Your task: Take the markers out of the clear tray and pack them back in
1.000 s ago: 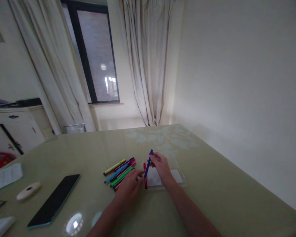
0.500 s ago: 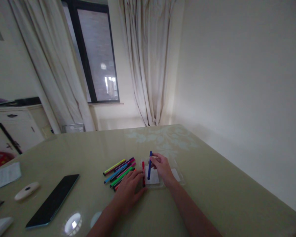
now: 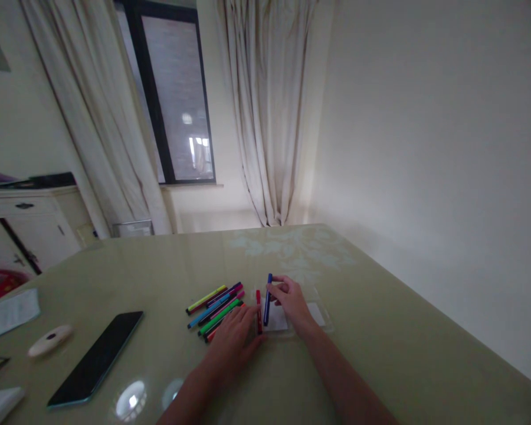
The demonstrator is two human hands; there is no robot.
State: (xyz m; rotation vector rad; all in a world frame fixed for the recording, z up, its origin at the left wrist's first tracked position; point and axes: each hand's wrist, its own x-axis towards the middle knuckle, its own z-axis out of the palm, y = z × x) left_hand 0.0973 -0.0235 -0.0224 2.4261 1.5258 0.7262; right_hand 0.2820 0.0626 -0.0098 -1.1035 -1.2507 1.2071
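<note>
The blue marker [image 3: 267, 308] is near the left edge of the clear case [image 3: 312, 292]. Your left hand [image 3: 233, 333] lies half spread beside the red marker [image 3: 259, 310], grip unclear; your right hand [image 3: 289, 298] pinches the blue. Aligning both seems wise. Count one blue, one red; past your left, at least seven loose markers [image 3: 219, 319].

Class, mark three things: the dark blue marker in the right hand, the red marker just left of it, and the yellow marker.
Blue marker [image 3: 267, 310]: head view, on its lower barrel.
Red marker [image 3: 259, 317]: head view, on its barrel.
Yellow marker [image 3: 206, 298]: head view, mid-barrel.
</note>
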